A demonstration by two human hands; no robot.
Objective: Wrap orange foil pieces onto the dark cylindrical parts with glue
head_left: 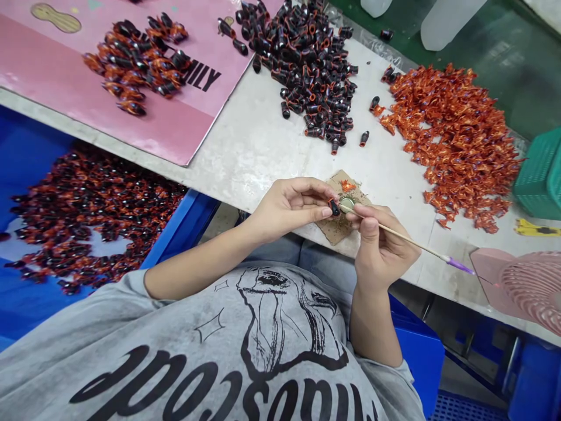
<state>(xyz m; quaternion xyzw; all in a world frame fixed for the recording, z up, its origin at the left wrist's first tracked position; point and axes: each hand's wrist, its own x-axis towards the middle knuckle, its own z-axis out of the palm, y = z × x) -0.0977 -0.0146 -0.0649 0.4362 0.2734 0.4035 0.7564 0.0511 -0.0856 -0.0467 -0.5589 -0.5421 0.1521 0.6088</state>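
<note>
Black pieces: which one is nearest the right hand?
The black piece pinched by the left hand over the brown cardboard, beside the right hand with the thin stick. It is the only one held; no hand touches any other.

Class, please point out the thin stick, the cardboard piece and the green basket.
Thin stick (408,239), head view: middle of its shaft.
Cardboard piece (335,233), head view: bare patch near its lower corner.
Green basket (540,175), head view: its side wall.

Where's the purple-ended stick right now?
In the head view, right of centre: the purple-ended stick is in the right grip, one end at the round cap, the other toward the pink ridged object.
</note>
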